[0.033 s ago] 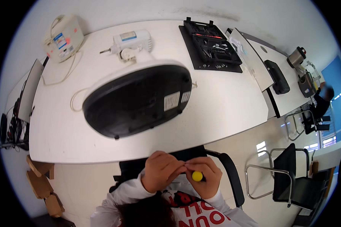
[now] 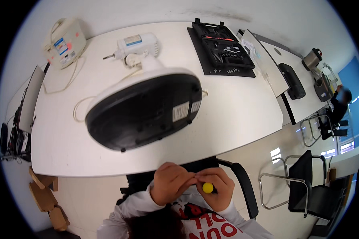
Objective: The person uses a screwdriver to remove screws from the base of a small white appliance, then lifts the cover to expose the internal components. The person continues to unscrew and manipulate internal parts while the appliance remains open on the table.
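One yellow, round-ended object (image 2: 208, 187) is poking from your right hand (image 2: 223, 192), whose curled fingers are gripping and hiding the rest; your left hand's (image 2: 168, 184) bent fingertips are meeting them, possible contents indiscernible. Beyond, a white appliance's black oval base (image 2: 147, 109) is facing you.

The head view looks downward from head height, very wide; left hand (image 2: 168, 184) and right hand (image 2: 221, 193) are near, low in the middle; the white table (image 2: 239, 109) lies beyond, then the wall (image 2: 159, 12).
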